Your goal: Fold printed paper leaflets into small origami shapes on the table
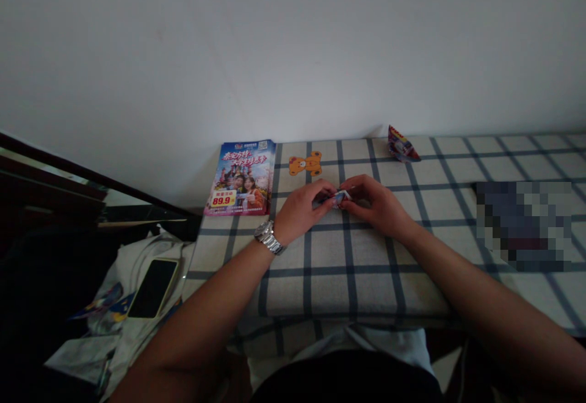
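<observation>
Between my two hands is a small piece of folded printed paper (pixel 340 198), coloured and white, held just above the checked tablecloth. My left hand (pixel 304 207), with a metal watch (pixel 270 237) on its wrist, pinches the left side of the paper. The fingertips of my right hand (pixel 376 206) close on its right side. Fingers cover much of the paper, so its full shape is hidden. A flat orange bear figure (pixel 305 163) lies just beyond my left hand. Farther back, near the wall, stands a folded colourful paper piece (pixel 402 145).
A stack of printed flyers (pixel 242 177) lies at the table's left back corner. On the right is a blurred dark flat thing (pixel 522 223). Left of the table, a phone (pixel 153 288) rests on a white bag (pixel 128 250). The wall (pixel 320 49) borders the checked tablecloth (pixel 311 287) behind.
</observation>
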The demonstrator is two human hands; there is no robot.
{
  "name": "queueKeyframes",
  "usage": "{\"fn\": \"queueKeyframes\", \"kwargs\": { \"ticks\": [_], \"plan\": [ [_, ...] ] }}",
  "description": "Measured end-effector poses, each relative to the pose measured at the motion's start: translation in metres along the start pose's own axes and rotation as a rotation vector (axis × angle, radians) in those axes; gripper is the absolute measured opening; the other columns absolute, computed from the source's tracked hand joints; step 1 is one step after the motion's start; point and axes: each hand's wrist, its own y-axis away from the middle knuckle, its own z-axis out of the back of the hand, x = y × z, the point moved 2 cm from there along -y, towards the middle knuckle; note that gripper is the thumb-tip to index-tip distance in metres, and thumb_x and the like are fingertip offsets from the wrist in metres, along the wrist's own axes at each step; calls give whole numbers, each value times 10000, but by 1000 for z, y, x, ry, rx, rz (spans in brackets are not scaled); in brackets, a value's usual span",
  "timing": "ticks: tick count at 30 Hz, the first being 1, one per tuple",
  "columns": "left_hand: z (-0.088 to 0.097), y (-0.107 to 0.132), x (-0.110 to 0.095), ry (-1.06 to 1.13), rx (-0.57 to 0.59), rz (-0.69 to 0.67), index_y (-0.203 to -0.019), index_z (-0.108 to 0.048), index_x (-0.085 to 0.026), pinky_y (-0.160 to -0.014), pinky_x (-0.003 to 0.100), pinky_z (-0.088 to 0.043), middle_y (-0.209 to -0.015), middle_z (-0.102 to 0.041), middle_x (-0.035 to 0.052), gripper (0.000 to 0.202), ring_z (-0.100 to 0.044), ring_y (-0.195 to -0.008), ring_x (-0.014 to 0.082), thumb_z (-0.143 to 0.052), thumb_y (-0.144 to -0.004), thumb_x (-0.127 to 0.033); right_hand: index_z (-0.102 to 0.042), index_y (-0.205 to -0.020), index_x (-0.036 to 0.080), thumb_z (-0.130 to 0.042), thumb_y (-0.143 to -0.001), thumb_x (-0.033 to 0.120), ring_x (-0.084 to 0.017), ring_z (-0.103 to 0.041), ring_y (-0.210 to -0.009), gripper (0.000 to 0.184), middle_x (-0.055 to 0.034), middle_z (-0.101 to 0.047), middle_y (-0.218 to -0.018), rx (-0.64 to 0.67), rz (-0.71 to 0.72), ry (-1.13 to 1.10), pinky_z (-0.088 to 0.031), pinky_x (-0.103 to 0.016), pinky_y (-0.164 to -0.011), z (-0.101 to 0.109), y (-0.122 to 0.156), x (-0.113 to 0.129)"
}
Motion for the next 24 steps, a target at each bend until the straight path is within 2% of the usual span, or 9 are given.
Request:
{"fn": "queueKeyframes", "kwargs": {
  "ticks": [7,11,16,21,24],
  "plan": [
    [3,0,-3,34,-52,-11,-1078,-704,-222,-895,293,-607,-1031,-779,10,100,-748,-923,150,-662,-988,-223,-606,-1224,264,-799,-867,460,-222,-745,-931,450,-46,-754,-1049,-14,-98,-157,-632,-403,-874,-1,3,-1],
    [4,0,-3,43,-53,-11,-1080,-726,-224,-874,286,-606,-1031,-788,10,111,-752,-923,155,-660,-997,-258,-678,-1124,235,-777,-882,487,-224,-760,-884,363,-55,-785,-1002,18,-158,-172,-636,-383,-826,0,3,2],
    [4,0,-5,49,-73,-14,-1086,-749,-232,-876,288,-600,-1039,-794,14,128,-750,-958,162,-668,-1000,-282,-696,-1041,229,-735,-919,471,-209,-739,-810,273,-43,-774,-933,-2,-150,-114,-612,-352,-750,2,2,3],
    [2,0,-4,273,-108,6,-1184,-707,-214,-909,288,-620,-1183,-767,62,225,-744,-1048,168,-699,-981,-311,-684,-984,240,-762,-893,483,-208,-723,-780,271,-30,-752,-888,-81,-154,-173,-601,-344,-706,4,1,-1],
    [0,1,-1,357,-149,34,-1147,-704,-196,-913,294,-629,-1160,-764,78,220,-747,-1037,168,-713,-971,-327,-686,-970,241,-785,-874,482,-201,-717,-753,278,-22,-744,-853,-111,-173,-218,-594,-335,-690,6,0,0]
  ]
}}
